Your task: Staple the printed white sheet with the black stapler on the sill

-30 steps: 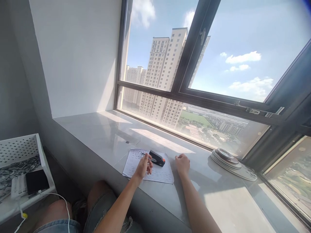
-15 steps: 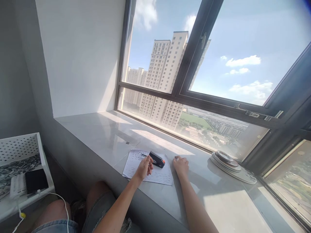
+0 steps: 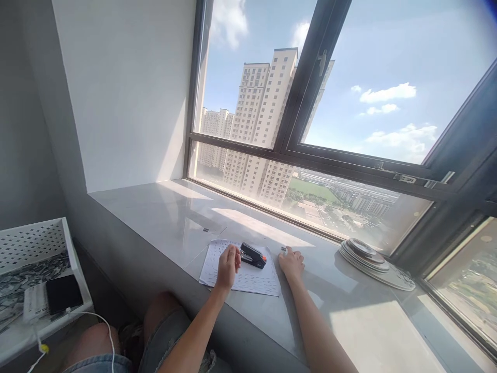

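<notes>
A printed paper sheet lies on the pale stone window sill. A black stapler with an orange end rests on the sheet's far part. My left hand lies on the paper just left of the stapler, fingers stretched forward and close together, holding nothing. My right hand rests on the sill right of the sheet, fingers curled, with its fingertips pinched on a small silvery piece.
A stack of round plates or discs sits on the sill at the right, near the window frame. A white perforated tray with a dark phone and a white cable stands at the lower left. My knees are below the sill.
My left hand has flattened onto the paper beside the stapler. My right hand slid slightly forward and now touches the small silvery piece. The view shifted a little.
</notes>
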`<move>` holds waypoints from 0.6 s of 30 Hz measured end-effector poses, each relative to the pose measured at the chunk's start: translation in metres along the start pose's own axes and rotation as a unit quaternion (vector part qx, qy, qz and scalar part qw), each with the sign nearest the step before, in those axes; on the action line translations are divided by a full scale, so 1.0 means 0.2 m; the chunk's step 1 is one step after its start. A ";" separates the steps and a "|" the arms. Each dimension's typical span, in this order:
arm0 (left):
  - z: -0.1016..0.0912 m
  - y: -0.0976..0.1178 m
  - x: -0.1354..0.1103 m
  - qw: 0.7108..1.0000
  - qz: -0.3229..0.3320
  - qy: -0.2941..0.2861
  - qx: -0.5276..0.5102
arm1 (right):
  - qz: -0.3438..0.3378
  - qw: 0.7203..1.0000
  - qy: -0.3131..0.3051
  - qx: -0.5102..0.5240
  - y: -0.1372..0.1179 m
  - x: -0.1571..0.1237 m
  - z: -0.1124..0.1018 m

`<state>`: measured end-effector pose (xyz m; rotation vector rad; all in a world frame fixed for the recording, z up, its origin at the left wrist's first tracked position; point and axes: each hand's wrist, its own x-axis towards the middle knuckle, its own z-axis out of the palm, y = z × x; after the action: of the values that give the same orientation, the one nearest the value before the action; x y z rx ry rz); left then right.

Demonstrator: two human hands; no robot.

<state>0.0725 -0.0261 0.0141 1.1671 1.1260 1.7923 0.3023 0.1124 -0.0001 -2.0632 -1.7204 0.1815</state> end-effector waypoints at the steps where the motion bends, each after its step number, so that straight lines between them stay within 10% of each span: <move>1: -0.03 0.04 0.02 0.998 0.030 0.037 0.045 | 0.005 1.000 0.002 0.007 0.00 0.00 0.00; 6: -0.30 0.11 0.38 0.908 0.089 0.133 0.387 | 0.036 0.998 0.022 0.048 -0.01 0.02 0.03; 10: -0.55 0.00 0.66 0.850 0.042 0.072 0.520 | 0.034 0.995 0.037 0.081 -0.03 0.03 0.05; 18: -0.68 -0.19 0.73 0.793 0.026 -0.014 0.609 | -0.035 0.988 0.080 0.130 -0.04 0.03 0.06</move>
<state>-0.1005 0.0780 -0.0042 1.8744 2.3681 0.9060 0.2919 0.1226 -0.0052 -1.7766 -1.5780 0.2008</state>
